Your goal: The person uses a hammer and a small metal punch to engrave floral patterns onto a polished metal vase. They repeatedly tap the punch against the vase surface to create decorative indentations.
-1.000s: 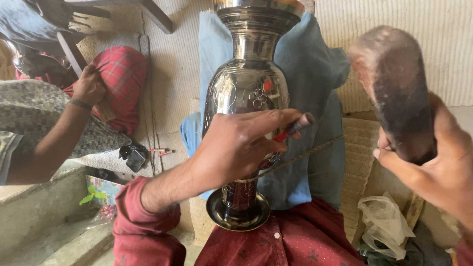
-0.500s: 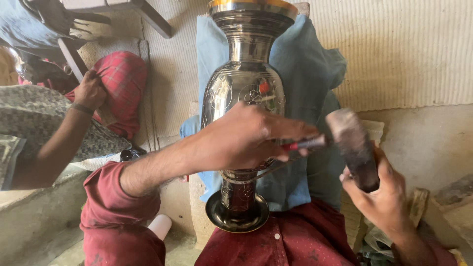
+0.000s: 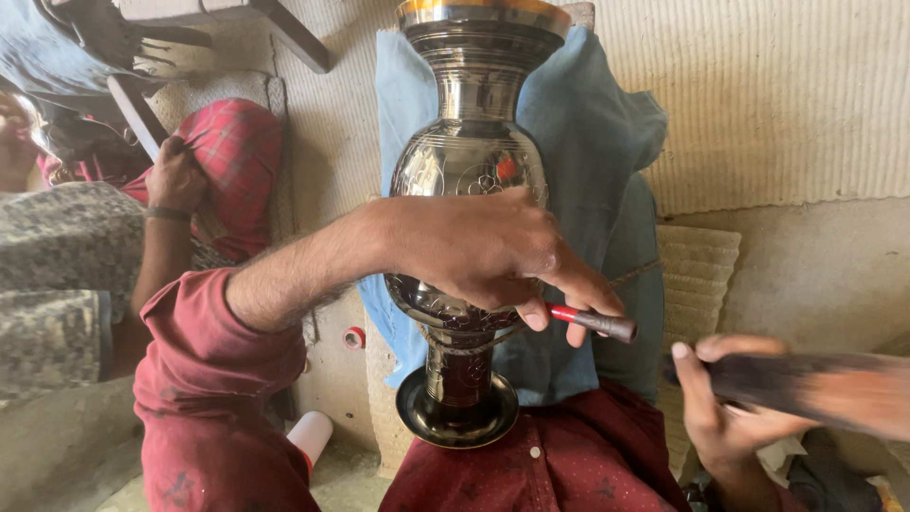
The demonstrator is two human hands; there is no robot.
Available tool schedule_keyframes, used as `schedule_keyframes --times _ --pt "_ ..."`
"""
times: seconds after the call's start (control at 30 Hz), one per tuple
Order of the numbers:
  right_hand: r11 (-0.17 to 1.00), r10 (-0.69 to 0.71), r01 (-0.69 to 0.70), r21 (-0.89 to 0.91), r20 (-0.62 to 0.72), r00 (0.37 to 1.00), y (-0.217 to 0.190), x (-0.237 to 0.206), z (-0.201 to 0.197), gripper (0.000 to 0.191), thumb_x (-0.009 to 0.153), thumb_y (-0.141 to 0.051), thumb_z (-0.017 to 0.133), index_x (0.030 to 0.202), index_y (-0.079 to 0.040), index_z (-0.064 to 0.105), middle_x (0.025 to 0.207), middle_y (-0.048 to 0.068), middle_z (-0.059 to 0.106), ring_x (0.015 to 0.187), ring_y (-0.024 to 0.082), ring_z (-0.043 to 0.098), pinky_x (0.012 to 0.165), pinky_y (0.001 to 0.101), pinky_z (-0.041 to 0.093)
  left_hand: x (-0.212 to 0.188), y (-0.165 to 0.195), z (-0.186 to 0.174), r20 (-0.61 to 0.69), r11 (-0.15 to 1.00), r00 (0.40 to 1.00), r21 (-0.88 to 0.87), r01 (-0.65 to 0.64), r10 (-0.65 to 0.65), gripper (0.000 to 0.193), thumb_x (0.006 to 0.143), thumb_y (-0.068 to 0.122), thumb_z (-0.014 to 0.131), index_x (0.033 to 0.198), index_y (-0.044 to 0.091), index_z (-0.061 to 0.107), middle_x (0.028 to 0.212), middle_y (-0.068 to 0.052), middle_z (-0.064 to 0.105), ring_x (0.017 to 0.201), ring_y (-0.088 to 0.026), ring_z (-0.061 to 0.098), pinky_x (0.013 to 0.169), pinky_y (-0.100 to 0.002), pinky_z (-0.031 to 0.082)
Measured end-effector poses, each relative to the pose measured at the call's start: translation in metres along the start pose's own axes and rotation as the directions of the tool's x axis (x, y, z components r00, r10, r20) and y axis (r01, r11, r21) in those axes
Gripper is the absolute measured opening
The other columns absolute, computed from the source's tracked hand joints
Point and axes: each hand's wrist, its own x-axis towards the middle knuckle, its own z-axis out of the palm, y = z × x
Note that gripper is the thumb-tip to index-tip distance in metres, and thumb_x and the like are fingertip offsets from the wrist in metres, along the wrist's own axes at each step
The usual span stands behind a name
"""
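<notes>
**Engraved vase held on the lap, tool in each hand**

Across the person's lap, a tall dark metal vase (image 3: 469, 180) with engraved patterns lies propped against a blue cloth (image 3: 592, 142), its round foot nearest the dark red shirt (image 3: 559, 474) and its gold-rimmed mouth pointing away. Over the belly of the vase, the left hand (image 3: 483, 251) rests on the metal and pinches a thin punch with a red band (image 3: 592, 320) between thumb and fingers; the working tip is hidden under the fingers, so where it meets the vase cannot be made out. Lower right, the right hand (image 3: 720, 408) is closed around the handle of a dark hammer (image 3: 806, 384), which is blurred and runs off toward the right edge; its head cannot be told clearly

A cord (image 3: 626, 280) lies across the blue cloth behind the punch. Woven matting (image 3: 758, 95) covers the wall behind, and a ribbed mat (image 3: 697, 261) lies to the right of the cloth. Left of the vase, another person's hand (image 3: 175, 175) with a wristband rests on a red checked cloth (image 3: 237, 152), the rest of that person cut off by the frame. Down by the left sleeve stand a small red-rimmed roll (image 3: 354, 338) and a white cup-like thing (image 3: 311, 436), partly hidden
</notes>
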Motion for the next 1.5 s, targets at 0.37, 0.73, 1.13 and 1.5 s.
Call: schedule_keyframes --times 0.37,0.73,1.13,1.5 --pt "0.999 0.036 -0.025 -0.040 0.290 0.956 -0.005 0.058 -0.016 0.048 0.076 0.004 0.081 0.114 0.003 0.050 0.081 0.013 0.064 0.067 0.022 0.065 0.059 0.0354 0.052 -0.023 0.022 0.029 -0.499 0.973 0.861 0.133 0.190 -0.100 0.050 0.090 0.018 0.080 0.138 0.014 0.065 0.121 -0.005 0.076 0.094 -0.022 0.077 0.072 -0.034 0.062" --pt "0.937 -0.276 0.346 -0.048 0.506 0.817 -0.040 0.156 -0.036 0.065 0.076 0.002 0.077 0.137 0.005 0.054 0.105 0.022 0.068 0.083 0.027 0.070 0.065 0.0333 0.056 -0.033 0.051 0.063 -0.819 0.935 0.501 -0.116 0.334 -0.281 0.046 0.093 -0.004 0.070 0.136 0.007 0.058 0.110 -0.004 0.077 0.099 -0.021 0.079 0.079 -0.032 0.064" --pt "0.926 -0.136 0.359 -0.118 0.782 0.608 -0.062 0.213 -0.028 0.096 0.071 0.012 0.074 0.155 -0.025 0.048 0.086 0.007 0.072 0.059 0.017 0.068 0.057 0.0319 0.058 -0.031 0.044 0.084 -0.913 0.947 0.291 -0.222 0.231 -0.285 0.040 0.095 -0.007 0.073 0.131 0.001 0.057 0.114 -0.009 0.077 0.090 -0.013 0.079 0.072 -0.024 0.065" --pt "0.966 -0.188 0.258 -0.032 0.601 0.777 -0.104 0.234 -0.016 0.083 0.082 0.013 0.070 0.155 -0.012 0.042 0.114 0.016 0.063 0.098 0.023 0.065 0.081 0.0362 0.055 -0.017 0.033 0.118 -0.969 0.967 -0.031 -0.246 0.067 -0.245 0.037 0.098 -0.011 0.071 0.127 -0.003 0.049 0.102 -0.012 0.073 0.078 -0.006 0.069 0.064 -0.019 0.057"
